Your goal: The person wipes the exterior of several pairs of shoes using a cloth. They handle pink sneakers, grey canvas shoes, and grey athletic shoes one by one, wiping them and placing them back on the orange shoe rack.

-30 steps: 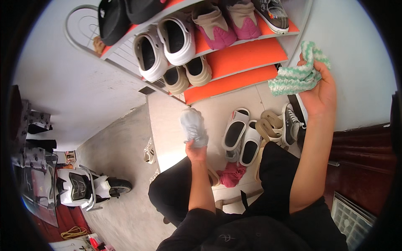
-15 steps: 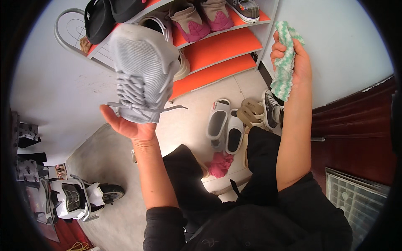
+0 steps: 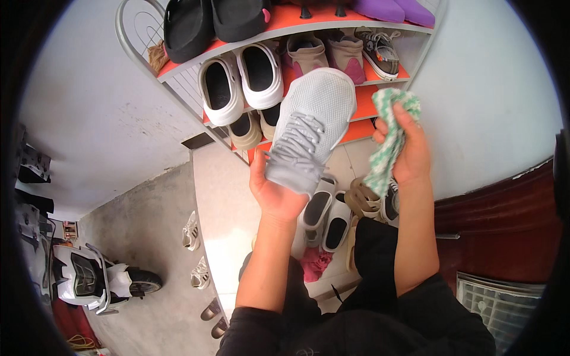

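A light grey lace-up sneaker [image 3: 317, 118] is held up in the middle by my left hand [image 3: 276, 193], which grips it at the heel end. Its toe points away from me and its laces face me. To the right, my right hand [image 3: 412, 148] is closed on a green and white fuzzy cloth [image 3: 383, 157]. The cloth hangs down from the fingers, a little apart from the shoe. Behind the sneaker stands a shoe rack [image 3: 380, 107] with orange shelves.
White clogs [image 3: 221, 89], black slippers [image 3: 187, 32] and purple shoes [image 3: 386, 9] sit on the rack. White slides [image 3: 337, 222] and a pink cloth [image 3: 314, 264] lie on the floor before me. A white motorbike [image 3: 89, 273] stands at left, a dark red door [image 3: 499, 219] at right.
My left hand has brought the sneaker rightward and lower, nearer the cloth. My right hand has lowered the cloth slightly. The view has shifted, showing more of the rack and the shoes at left.
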A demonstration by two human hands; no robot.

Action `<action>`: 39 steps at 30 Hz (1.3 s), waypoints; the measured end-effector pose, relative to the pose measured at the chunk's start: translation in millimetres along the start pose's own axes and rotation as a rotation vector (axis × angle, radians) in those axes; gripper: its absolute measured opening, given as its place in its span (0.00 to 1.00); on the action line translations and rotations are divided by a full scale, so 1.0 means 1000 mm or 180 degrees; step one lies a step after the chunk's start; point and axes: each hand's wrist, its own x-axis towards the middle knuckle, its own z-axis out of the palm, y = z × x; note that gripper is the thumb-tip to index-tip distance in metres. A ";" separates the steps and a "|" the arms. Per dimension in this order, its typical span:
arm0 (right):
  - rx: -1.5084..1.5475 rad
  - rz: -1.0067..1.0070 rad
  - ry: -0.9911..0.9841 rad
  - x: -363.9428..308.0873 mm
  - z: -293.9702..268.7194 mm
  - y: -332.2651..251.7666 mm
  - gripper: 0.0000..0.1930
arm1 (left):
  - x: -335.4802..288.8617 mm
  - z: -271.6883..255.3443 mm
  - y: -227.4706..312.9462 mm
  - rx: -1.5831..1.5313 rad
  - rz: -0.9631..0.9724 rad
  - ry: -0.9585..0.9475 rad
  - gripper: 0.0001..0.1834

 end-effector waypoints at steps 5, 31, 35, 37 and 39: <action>-0.0868 -0.0457 -0.0053 -0.011 0.023 0.012 0.09 | -0.003 0.003 0.004 0.0056 0.0070 -0.0007 0.37; -0.1890 -0.1279 0.0631 0.000 0.015 0.030 0.11 | 0.002 -0.008 -0.012 0.1478 -0.0134 -0.0188 0.31; -0.2497 -0.1344 0.0698 0.004 0.008 0.038 0.13 | -0.011 0.000 -0.025 0.2059 -0.0802 0.0116 0.31; -0.2692 -0.1288 0.0776 0.007 0.005 0.034 0.13 | -0.015 0.004 -0.028 0.1978 -0.0886 -0.0061 0.34; -0.2661 -0.1280 0.0791 0.010 0.000 0.030 0.13 | -0.009 0.003 -0.028 0.1809 -0.0725 -0.0148 0.36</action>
